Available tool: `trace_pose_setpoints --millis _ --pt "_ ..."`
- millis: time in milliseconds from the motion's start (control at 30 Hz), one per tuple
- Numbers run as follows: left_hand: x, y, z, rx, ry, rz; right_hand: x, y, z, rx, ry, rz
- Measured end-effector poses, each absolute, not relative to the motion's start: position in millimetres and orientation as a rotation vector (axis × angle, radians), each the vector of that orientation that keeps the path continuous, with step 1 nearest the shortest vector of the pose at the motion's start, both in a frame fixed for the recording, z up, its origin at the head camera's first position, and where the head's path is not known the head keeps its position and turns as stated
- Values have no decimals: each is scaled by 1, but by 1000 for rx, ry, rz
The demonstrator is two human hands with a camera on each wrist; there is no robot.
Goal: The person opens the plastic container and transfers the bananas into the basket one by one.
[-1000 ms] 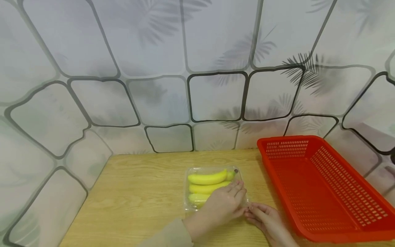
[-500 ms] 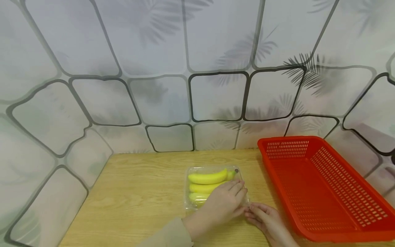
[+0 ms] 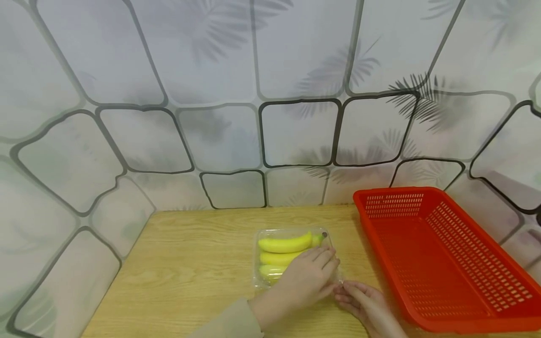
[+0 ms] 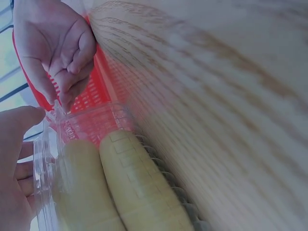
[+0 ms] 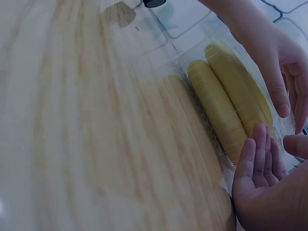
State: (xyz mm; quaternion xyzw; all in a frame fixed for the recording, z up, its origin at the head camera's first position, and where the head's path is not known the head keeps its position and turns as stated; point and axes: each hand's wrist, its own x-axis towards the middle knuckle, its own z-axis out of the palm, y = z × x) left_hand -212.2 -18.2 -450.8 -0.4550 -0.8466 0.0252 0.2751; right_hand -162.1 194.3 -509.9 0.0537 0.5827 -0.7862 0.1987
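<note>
A clear plastic fruit box [image 3: 256, 263] lies on the table with yellow bananas [image 3: 284, 244] side by side inside it. My left hand [image 3: 305, 280] lies across the lid on the near right part, its fingers nearly straight, covering part of the bananas. At the box's near right corner, my right hand [image 3: 364, 303] pinches the clear plastic edge between thumb and forefinger. In the left wrist view the right hand [image 4: 60, 50] meets the box's corner tab [image 4: 58, 109]. The right wrist view shows the bananas [image 5: 216, 103] through the plastic, between both hands.
A large red plastic basket [image 3: 444, 267] with perforated sides stands to the right, close beside the right hand. The wood-grain table [image 3: 190, 263] extends left of the box. A patterned wall covering [image 3: 300, 134] rises behind and along the sides.
</note>
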Motion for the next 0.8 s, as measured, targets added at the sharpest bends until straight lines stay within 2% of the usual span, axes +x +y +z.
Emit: trace_pose_setpoints --millis 500,800 --pt "-206 -35 -447 -1203 -2283 1 -157 190 -516 -177 1421 -2172" --pt "-204 -50 -446 -1205 -2286 -52 -155 176 -512 -194 1441 -2123"
